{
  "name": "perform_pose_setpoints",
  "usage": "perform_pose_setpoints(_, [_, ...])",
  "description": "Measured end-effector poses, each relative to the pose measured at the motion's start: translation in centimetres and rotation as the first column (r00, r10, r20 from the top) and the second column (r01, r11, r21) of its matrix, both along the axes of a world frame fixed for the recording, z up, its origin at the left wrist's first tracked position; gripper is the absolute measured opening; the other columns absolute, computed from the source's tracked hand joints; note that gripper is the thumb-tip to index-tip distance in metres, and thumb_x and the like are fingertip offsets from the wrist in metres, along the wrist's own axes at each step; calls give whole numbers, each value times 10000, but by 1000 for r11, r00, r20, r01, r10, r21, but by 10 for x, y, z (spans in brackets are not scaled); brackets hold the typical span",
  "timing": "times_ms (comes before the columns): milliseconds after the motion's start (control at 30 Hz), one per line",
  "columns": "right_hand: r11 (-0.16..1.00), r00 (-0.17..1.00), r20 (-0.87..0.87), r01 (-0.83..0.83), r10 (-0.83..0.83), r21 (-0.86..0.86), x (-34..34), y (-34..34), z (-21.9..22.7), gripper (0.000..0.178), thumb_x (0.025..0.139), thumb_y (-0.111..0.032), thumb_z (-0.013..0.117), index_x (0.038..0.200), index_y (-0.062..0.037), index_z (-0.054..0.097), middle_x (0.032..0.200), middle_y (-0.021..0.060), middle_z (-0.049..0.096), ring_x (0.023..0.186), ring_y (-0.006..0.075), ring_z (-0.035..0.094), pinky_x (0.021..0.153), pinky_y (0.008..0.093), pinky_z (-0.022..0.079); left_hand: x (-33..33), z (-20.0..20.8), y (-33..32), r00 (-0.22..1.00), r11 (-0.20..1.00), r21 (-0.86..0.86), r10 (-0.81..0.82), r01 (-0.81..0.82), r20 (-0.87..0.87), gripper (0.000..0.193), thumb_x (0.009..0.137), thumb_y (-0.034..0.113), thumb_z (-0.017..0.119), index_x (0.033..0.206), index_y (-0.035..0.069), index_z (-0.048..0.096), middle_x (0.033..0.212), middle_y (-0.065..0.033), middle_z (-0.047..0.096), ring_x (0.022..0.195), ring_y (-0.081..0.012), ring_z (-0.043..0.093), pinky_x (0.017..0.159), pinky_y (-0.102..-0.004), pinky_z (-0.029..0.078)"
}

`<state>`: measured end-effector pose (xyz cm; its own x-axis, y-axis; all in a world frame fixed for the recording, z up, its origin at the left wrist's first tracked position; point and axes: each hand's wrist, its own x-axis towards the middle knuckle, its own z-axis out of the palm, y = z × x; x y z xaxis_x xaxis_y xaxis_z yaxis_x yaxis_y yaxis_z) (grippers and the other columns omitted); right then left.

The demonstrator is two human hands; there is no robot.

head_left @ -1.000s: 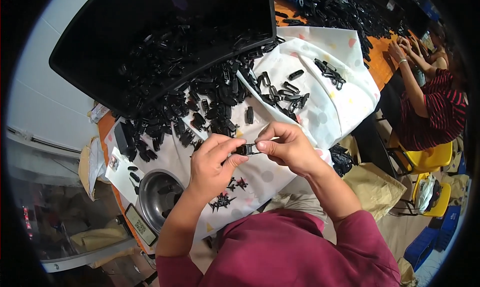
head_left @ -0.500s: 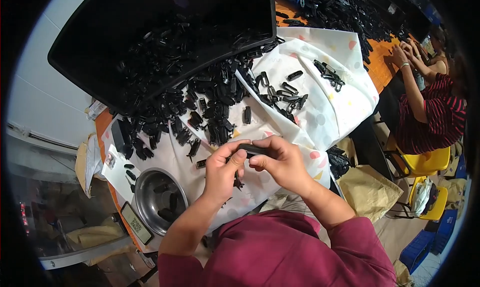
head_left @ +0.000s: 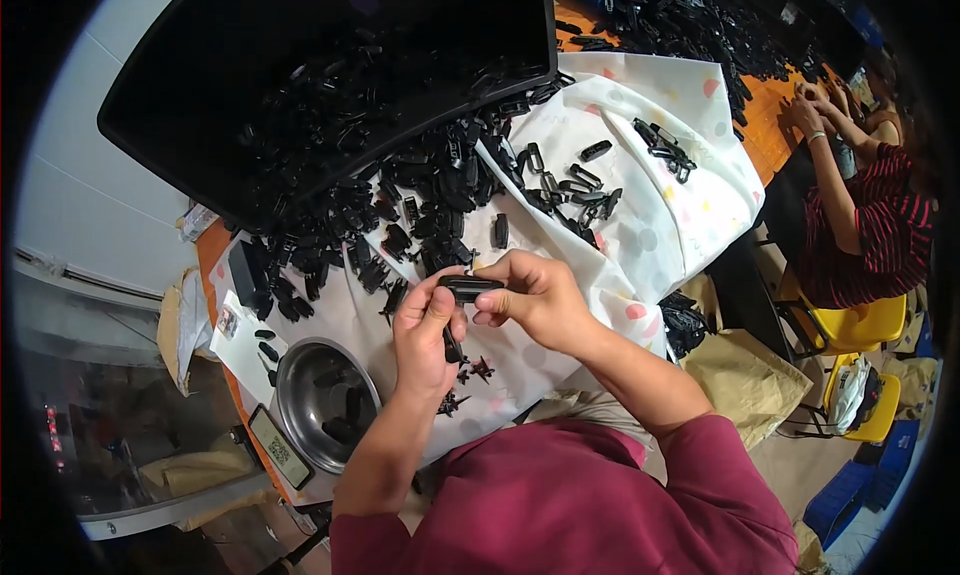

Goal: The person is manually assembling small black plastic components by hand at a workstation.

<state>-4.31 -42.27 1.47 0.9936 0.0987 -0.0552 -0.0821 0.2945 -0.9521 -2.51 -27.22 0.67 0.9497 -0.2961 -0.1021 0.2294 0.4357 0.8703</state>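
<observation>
Pinching a glossy, oblong black plastic piece [head_left: 468,286] at both ends: left hand [head_left: 424,345] and right hand [head_left: 546,303] each got a thumb-and-finger grip, over the spotted white cloth [head_left: 690,215]. Shiny round metal bowl [head_left: 303,393] off left, jumbled black bits [head_left: 455,190] heaped ahead.

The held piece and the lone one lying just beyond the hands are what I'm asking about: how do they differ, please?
The held piece is gripped by the left hand and right hand; the lone piece lies on the cloth. The held piece runs crosswise in view, the lone piece up and down. Both are black and elongated.
</observation>
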Motion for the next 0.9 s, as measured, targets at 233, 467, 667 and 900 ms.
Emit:
perform_pose_setpoints(233, [317,931,208,303,-300,-898,135,-91,-65,284,772,-244,600,933,-10,598,822,199,619,750,313,608,681,340,469,56,9,38,905,943,-195,179,-270,-385,217,814,300,518,712,110,542,752,-47,573,602,-156,521,481,-273,425])
perform_pose_setpoints(467, [148,979,92,120,-181,-982,181,-104,-92,368,687,-137,539,1048,-77,573,903,206,605,860,351,577,762,394,454,77,-28,45,991,781,611,101,-133,86,176,786,212,604,870,58,583,676,-46,570,608,-150,555,541,-267,451])
perform_pose_setpoints(667, [183,947,257,292,-195,-939,157,-108,-82,400,667,-99,569,1066,-77,542,860,193,613,760,316,607,661,362,494,80,-30,13,939,-145,959,-285,-242,194,284,677,293,666,745,24,606,677,-112,611,654,-250,587,608,-332,447])
perform_pose_setpoints(900, [840,974,123,226,-190,-493,84,-39,-23,95,759,-2,544,765,-22,451,579,43,528,477,96,534,413,229,418,85,-33,29,972,4,994,-211,-108,107,298,685,335,653,764,51,610,768,-134,624,767,-303,594,688,-388,455])
